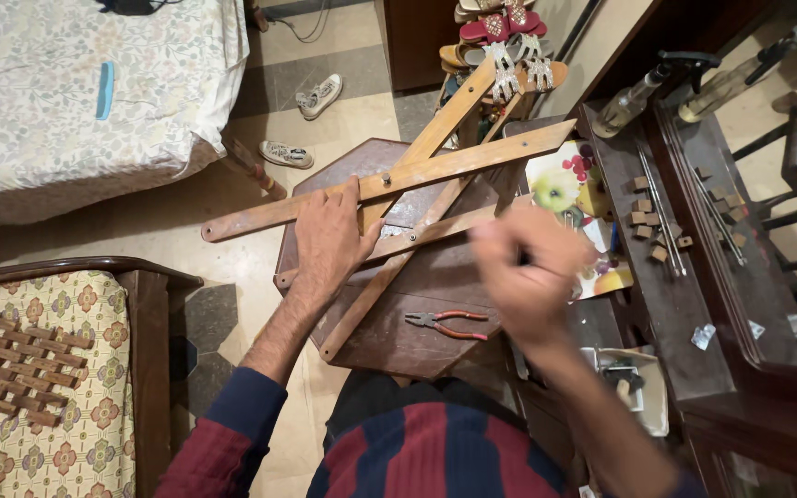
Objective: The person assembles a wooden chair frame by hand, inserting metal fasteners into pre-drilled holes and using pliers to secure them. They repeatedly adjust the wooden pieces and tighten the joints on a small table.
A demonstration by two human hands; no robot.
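Head view: looked down from above on a person's two bare hands over a small dark wooden table (389, 341).
Left hand (329, 235): lay palm down, fingers spread and together pressing flat on the crossed wooden slat frame (389, 183); the wrist was bent slightly, and the forearm ran from the near left in a maroon and navy striped sleeve (223, 443).
Left grip: not clamped round anything, only bearing down on the slats where they crossed.
Right hand (528, 272): was blurred, held above the right end of the frame, fingers curled inward toward the palm; whether they pinched something I could not tell.
Slat frame: lay across the table top, its long slats pinned together and fanning out toward the far right, one end jutting past the table's left edge.
Pliers (446, 324): red-handled, lay on the table near the person, between the two forearms, touched by neither hand.
Right side: a dark bench (666, 304) carried small wooden blocks (646, 214) and thin metal rods (661, 217).
Far: sandals on a rack (500, 41) and two sneakers (302, 124) on the floor.
Near left: a patterned cushion with a wooden lattice (20, 369) on it.
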